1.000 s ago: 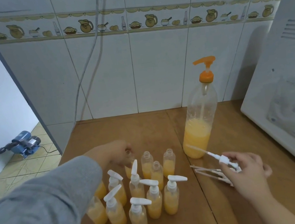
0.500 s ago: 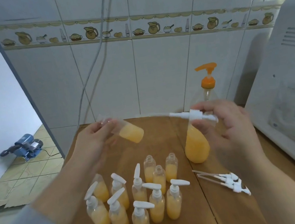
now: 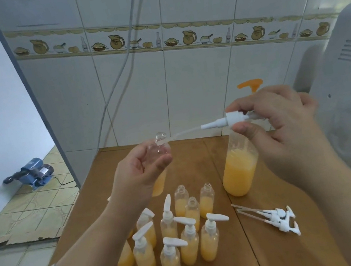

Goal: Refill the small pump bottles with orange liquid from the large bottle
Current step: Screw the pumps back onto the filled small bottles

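Note:
My left hand (image 3: 138,174) holds a small clear bottle (image 3: 160,150) upright above the table, orange liquid in its lower part. My right hand (image 3: 282,127) grips a white pump cap (image 3: 225,121); its thin tube tip touches the bottle's open mouth. The large bottle (image 3: 240,173) of orange liquid, with an orange pump (image 3: 250,84), stands behind my right hand, partly hidden. Several small filled bottles with white pumps (image 3: 186,241) cluster on the wooden table (image 3: 195,152). Three open filled bottles (image 3: 191,202) stand behind them.
Loose white pump caps (image 3: 277,219) with tubes lie on the table at the right. A white appliance (image 3: 350,97) rises at the right edge. The tiled wall is behind. A blue machine (image 3: 33,173) sits on the floor to the left.
My left hand took a small bottle from the group, lifted it and turned it upright. My right hand picked up a pump cap and brought its tube to the bottle's mouth.

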`<state>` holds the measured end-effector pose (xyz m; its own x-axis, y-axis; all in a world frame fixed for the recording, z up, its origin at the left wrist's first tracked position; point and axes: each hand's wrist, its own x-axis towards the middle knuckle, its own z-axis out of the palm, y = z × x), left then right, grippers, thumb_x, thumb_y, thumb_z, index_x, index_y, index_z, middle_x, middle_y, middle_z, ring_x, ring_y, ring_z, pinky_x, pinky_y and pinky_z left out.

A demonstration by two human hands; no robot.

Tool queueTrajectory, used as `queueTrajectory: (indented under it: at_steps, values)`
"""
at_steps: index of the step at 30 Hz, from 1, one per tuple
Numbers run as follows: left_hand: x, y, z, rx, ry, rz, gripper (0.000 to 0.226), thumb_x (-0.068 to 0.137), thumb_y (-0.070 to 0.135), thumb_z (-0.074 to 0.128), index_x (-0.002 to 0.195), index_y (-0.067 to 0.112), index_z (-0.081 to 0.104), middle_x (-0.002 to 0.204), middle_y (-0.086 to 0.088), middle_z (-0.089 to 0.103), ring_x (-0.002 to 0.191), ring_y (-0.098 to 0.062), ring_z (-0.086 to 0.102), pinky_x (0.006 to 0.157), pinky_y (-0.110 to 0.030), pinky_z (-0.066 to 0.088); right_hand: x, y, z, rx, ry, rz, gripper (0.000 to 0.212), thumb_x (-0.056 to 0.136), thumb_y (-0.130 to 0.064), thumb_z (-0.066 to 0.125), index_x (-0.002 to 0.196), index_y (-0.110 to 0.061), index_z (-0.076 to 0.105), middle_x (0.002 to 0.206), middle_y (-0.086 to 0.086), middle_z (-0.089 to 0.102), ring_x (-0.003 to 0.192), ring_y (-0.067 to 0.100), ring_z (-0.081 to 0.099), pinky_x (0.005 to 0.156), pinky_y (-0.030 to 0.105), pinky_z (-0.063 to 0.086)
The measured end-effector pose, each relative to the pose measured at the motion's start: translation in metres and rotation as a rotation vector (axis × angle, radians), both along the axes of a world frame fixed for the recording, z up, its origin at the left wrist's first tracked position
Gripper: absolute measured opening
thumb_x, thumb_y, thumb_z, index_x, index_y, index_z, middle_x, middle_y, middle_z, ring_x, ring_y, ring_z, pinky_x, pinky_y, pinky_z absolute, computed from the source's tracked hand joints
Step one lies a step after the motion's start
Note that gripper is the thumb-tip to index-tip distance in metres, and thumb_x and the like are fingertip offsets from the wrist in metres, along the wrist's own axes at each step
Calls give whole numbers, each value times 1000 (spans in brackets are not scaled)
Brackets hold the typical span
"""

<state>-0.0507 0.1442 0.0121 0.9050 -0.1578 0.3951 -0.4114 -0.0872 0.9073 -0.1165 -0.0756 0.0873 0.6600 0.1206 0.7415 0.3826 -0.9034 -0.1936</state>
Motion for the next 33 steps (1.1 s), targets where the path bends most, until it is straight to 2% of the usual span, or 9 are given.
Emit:
queueTrajectory:
  at_steps: [5, 12, 16, 19, 21, 24, 28, 30, 33]
  values:
    - [2, -2, -1, 65, -41, -24, 33, 74, 38, 66, 103, 23, 66, 91, 19, 69, 84, 0, 64, 70, -11, 48, -6, -6, 9, 6, -7, -26, 16, 87, -32, 55, 99, -43, 56, 88, -30, 52, 105, 3, 39, 84, 28, 14]
    - [-9, -15, 3, 375, -297, -130, 31, 77, 57, 59, 105, 45, 51, 97, 21, 62, 90, 2, 59, 77, -6, 44, 2, 7, 24, -293, 224, 45, 15, 81, -45, 53, 92, -41, 64, 95, -26, 54, 107, 0, 34, 87, 27, 12]
    - [-14, -27, 7, 521, -213, -212, 45, 81, 67, 37, 114, 37, 42, 98, 16, 54, 92, 0, 53, 77, -17, 47, 14, 24, 14, -96, 439, 60, 14, 80, -49, 64, 82, -35, 64, 89, -22, 55, 96, -5, 39, 90, 28, 18]
    - [-16, -29, 8, 534, -143, -210, 34, 87, 58, 39, 114, 37, 39, 101, 16, 52, 91, -1, 53, 76, -18, 48, 20, 26, 7, 98, 531, 36, 14, 78, -48, 67, 81, -35, 64, 85, -19, 59, 94, 4, 49, 94, 39, 37]
    - [-18, -27, 6, 549, -122, -212, 26, 92, 51, 41, 114, 37, 38, 103, 17, 52, 90, 2, 53, 72, -14, 45, 22, 28, 1, 152, 599, 19, 19, 78, -49, 67, 84, -31, 65, 82, -11, 63, 87, 10, 55, 91, 45, 43]
    - [-21, -24, 5, 630, -92, -225, 28, 94, 43, 45, 119, 38, 33, 101, 23, 46, 85, 8, 50, 65, -9, 41, 22, 29, -3, 210, 692, -7, 29, 75, -53, 68, 82, -25, 66, 74, -3, 64, 73, 13, 56, 80, 41, 47]
    - [-25, -28, 1, 759, -261, -93, 44, 94, 38, 48, 134, 26, 31, 111, 22, 37, 97, 8, 41, 82, -2, 34, 20, 33, 1, 157, 708, -136, 42, 82, -61, 55, 69, -20, 57, 61, -3, 52, 63, 12, 48, 78, 37, 35]
    - [-23, -31, 0, 777, -428, 53, 44, 93, 37, 50, 130, 17, 40, 117, 9, 48, 106, -1, 45, 92, -12, 34, 19, 40, 4, 56, 672, -269, 52, 85, -68, 42, 63, -21, 50, 58, -5, 47, 63, 10, 44, 83, 37, 29]
    - [-14, -28, -4, 679, -478, 121, 42, 87, 37, 54, 122, 12, 53, 108, 6, 60, 97, -8, 56, 89, -23, 46, 19, 39, 9, 29, 714, -293, 77, 67, -83, 32, 74, -14, 66, 62, -3, 54, 65, 12, 50, 79, 37, 33]
